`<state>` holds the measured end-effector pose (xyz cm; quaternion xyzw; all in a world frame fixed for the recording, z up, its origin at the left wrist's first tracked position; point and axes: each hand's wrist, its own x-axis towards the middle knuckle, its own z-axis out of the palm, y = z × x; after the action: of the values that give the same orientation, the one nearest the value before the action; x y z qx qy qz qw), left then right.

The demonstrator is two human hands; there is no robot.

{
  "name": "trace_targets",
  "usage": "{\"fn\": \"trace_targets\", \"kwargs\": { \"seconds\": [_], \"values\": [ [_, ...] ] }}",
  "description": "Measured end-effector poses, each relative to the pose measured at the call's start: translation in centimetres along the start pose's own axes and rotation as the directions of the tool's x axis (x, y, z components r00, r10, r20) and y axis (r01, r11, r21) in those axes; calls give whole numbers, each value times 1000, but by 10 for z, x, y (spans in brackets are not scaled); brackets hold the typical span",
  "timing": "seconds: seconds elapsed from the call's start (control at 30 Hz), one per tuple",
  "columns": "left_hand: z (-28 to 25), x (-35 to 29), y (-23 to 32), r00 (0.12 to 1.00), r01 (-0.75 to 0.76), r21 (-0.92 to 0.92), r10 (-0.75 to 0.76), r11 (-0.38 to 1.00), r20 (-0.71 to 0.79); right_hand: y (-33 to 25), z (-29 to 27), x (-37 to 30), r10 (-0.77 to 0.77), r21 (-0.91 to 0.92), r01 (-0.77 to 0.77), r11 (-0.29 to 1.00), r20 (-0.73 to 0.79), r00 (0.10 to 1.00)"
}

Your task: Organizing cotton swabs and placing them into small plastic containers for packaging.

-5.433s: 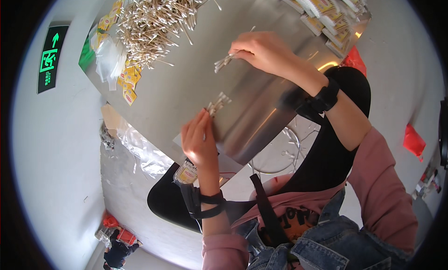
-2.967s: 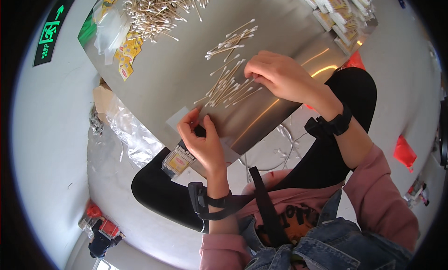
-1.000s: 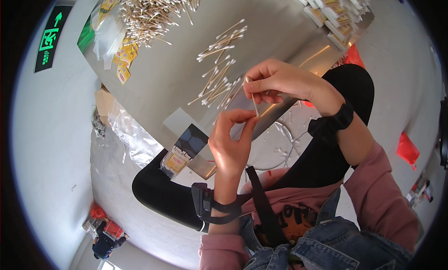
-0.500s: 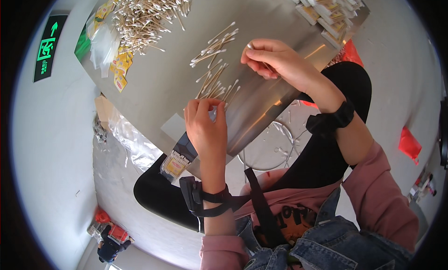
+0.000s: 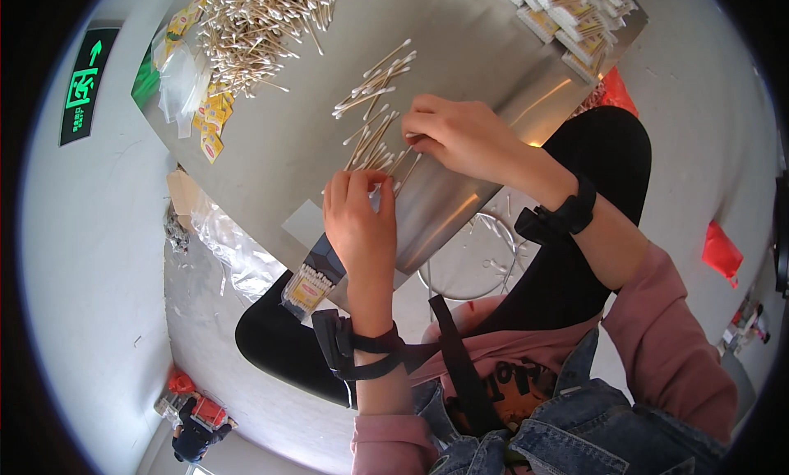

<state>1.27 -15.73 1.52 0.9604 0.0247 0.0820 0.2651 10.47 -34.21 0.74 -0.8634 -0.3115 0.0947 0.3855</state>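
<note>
Several loose cotton swabs (image 5: 376,150) lie in a slanting row on the metal table, their near ends running under the fingertips of my left hand (image 5: 360,220). Its thumb and fingers are curled together; a bit of something pale and clear shows between them, too covered to name. My right hand (image 5: 456,138) is bent over the right side of the row, thumb and fingers pinched with a white swab tip poking out. Farther off lies a second small group of swabs (image 5: 376,89). A filled pack of swabs (image 5: 307,290) with a yellow label sits at the near table edge, left of my left wrist.
A large heap of swabs (image 5: 259,31) covers the far left of the metal table (image 5: 271,154), beside clear bags (image 5: 181,89) and yellow labels (image 5: 215,117). Filled packs (image 5: 575,19) are stacked far right. A round metal stool frame (image 5: 468,290) stands below the table edge. Another person (image 5: 193,434) is in the background.
My right hand has moved left and nearer, from beside the row down to the swabs by my left hand. My left hand has barely shifted.
</note>
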Motion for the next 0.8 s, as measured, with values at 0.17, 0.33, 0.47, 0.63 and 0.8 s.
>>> {"fn": "trace_targets", "kwargs": {
  "seconds": [0.17,0.33,0.47,0.63,0.8],
  "values": [
    [-2,-12,-10,999,38,-35,-39,999,-29,-2,-1,4,-44,-157,59,986,99,994],
    [-11,-19,-9,990,122,-127,-130,984,-58,-3,-26,-2,-3,-277,35,960,114,993],
    [-20,-25,-24,986,94,-68,-102,993,-130,6,-106,-34,76,-160,-92,983,-103,992],
    [-18,-22,-31,982,-52,7,53,999,-184,58,-215,-140,494,-213,-535,817,-218,841],
    [-7,-23,-17,989,-127,-48,123,991,-85,123,-222,-198,804,-200,-806,557,-113,584]
  ]
}}
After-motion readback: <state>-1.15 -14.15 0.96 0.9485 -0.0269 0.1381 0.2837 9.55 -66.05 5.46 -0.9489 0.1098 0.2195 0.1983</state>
